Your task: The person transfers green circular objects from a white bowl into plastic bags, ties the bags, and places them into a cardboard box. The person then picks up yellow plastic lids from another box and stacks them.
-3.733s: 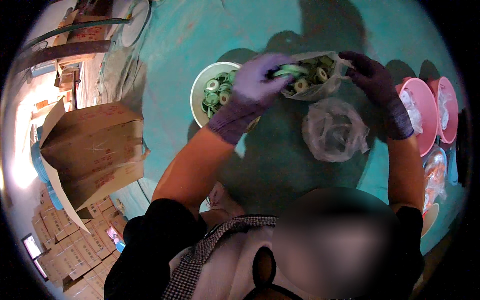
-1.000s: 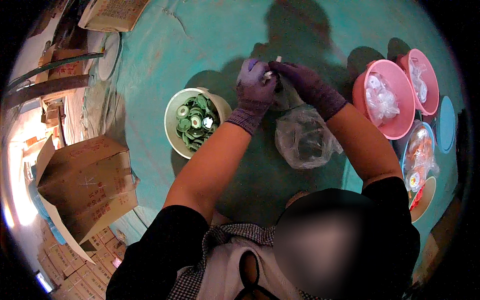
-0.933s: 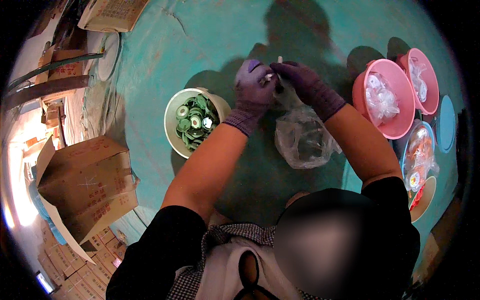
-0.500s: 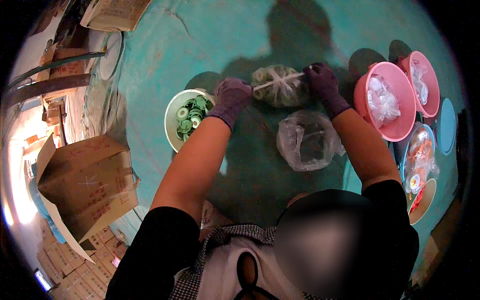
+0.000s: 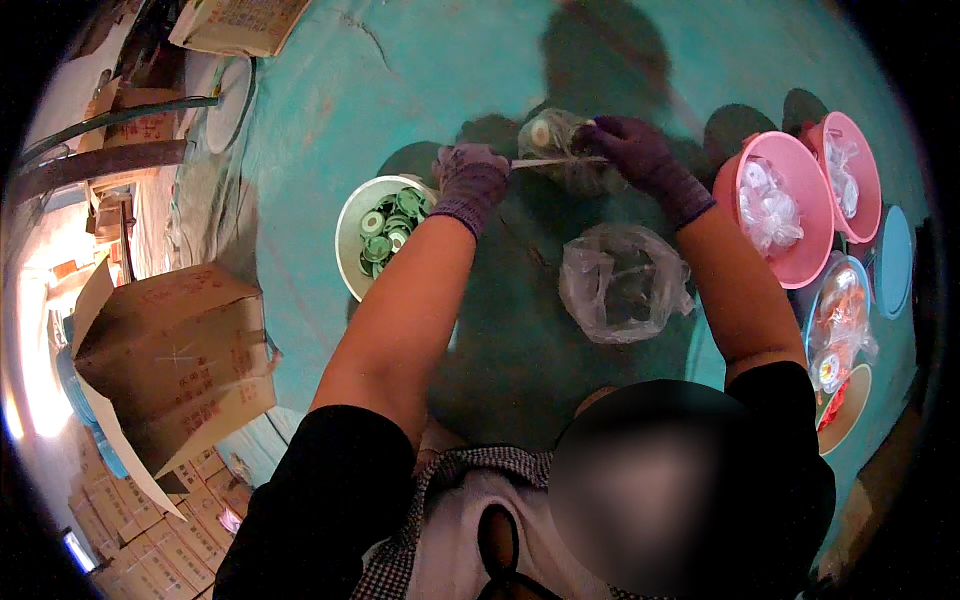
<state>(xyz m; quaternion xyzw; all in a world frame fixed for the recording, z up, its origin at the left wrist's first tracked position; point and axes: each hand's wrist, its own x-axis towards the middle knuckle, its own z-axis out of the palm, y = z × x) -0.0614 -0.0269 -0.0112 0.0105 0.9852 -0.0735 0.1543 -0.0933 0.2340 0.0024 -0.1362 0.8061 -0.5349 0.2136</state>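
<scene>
Both my hands wear purple knit gloves. My left hand (image 5: 472, 180) is closed on one twisted end of a clear plastic bag (image 5: 575, 178); a taut whitish strip runs from it toward my right hand (image 5: 640, 165). That hand is closed over the bag's upper right side. Pale, round pieces show through the film, and the bag rests on or just above the green floor sheet (image 5: 340, 90); I cannot tell which. Left of my left hand stands a white bucket (image 5: 347, 235) of green discs (image 5: 385, 230), some with pale centres.
An empty-looking clear bag (image 5: 620, 285) lies nearer me. Two pink tubs (image 5: 805, 250) with bagged pieces stand at right, with a blue tub (image 5: 810, 300), a cream tub (image 5: 852, 410) and a blue lid (image 5: 893, 262). An open cardboard box (image 5: 180, 350) is at left.
The bag has tilted or turned, and its white gathered top is less visible. My right hand has shifted slightly left, over the bag. My left hand still grips its end.
</scene>
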